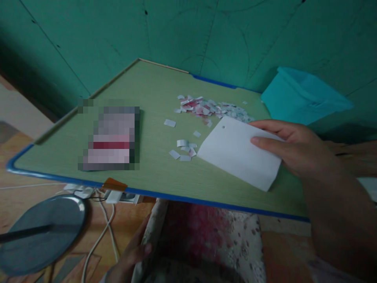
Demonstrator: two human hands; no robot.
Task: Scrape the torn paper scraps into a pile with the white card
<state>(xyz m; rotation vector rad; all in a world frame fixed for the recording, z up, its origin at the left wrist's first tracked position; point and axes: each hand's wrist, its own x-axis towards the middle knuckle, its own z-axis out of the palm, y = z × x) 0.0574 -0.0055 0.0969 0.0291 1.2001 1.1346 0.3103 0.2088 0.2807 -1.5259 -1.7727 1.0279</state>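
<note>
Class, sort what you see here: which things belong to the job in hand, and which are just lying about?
Seem to belong:
white card, in the right hand
paper scraps on the table
spotted object, its edge held by the left hand

Probably just lying about:
pixelated item on the table
teal container, untouched
round grey disc below
white cable

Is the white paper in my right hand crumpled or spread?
The white paper is spread: its face looks smooth. Whether it's folded double, I cannot tell.

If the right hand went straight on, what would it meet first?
Probably the heap of paper scraps, with the white card in the right hand leading; height is unclear, so it might pass above.
</note>
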